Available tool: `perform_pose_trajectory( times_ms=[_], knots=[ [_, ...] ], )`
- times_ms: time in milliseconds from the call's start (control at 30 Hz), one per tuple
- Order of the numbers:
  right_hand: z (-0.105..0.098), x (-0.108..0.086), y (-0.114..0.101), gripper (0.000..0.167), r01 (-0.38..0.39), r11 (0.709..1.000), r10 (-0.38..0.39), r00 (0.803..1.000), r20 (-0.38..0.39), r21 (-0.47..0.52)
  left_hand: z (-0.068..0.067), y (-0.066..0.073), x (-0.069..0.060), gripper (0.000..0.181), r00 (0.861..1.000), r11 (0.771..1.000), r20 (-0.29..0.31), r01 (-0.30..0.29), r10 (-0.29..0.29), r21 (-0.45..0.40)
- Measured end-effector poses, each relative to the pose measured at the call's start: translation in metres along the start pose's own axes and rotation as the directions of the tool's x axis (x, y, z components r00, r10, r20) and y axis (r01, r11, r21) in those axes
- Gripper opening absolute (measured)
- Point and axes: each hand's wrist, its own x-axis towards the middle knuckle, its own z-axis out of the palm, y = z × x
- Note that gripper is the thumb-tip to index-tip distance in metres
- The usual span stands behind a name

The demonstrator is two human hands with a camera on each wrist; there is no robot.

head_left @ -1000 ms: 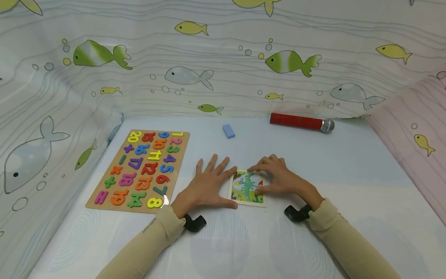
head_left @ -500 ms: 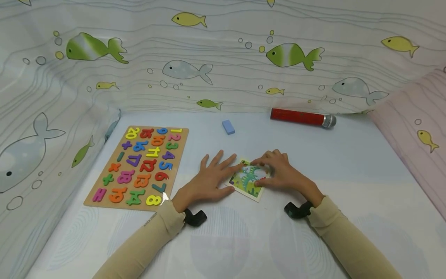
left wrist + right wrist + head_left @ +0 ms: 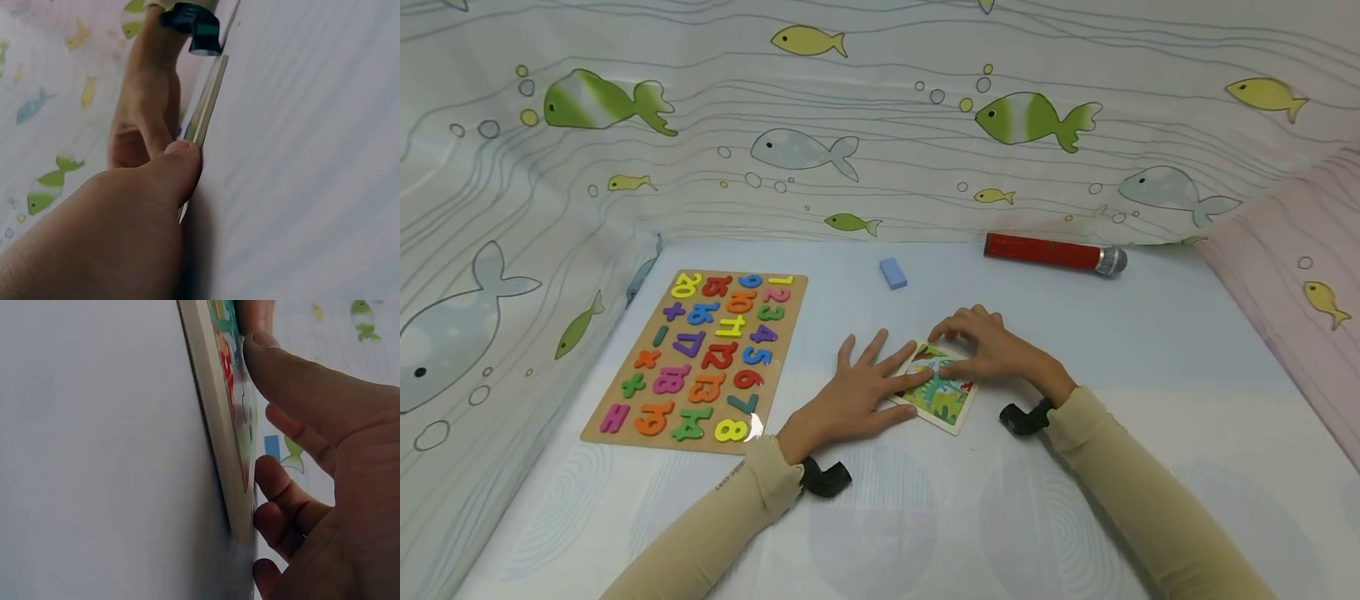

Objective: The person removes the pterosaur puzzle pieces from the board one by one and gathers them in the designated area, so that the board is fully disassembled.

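A small square wooden picture puzzle with a green dinosaur scene lies turned at an angle on the table. My left hand is spread flat beside its left corner, index finger reaching across the picture. In the left wrist view, the left thumb lies against the pale wooden edge. My right hand curls about the upper right side of the puzzle. The right wrist view shows its thumb on the picture, with the other fingers bent beside the far edge. Their exact contact with the wood is partly hidden.
A wooden number board with colourful numerals and signs lies at the left. Behind the hands is a blue block. A red microphone lies at the back right, by the fish-print cloth wall.
The puzzle has turned from nearly square-on to an angle. My left index finger has slid farther over the picture. The right hand has shifted a little left and away from me.
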Motion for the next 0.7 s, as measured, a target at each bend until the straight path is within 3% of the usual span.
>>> perform_pose_trajectory(
  times_ms=[300, 700],
  knots=[
    [-0.007, 0.012, -0.004, 0.044, 0.02, 1.0, -0.018, 0.993, 0.113, -0.016, -0.001, 0.0, 0.001, 0.054, 1.0, 1.0, 0.001, -0.015, 0.015, 0.004],
    [-0.014, 0.028, -0.008, 0.036, -0.027, 0.997, 0.046, 0.964, 0.262, -0.076, -0.001, 0.0, 0.001, 0.052, 0.999, 0.999, -0.012, -0.032, 0.032, -0.001]
  ],
)
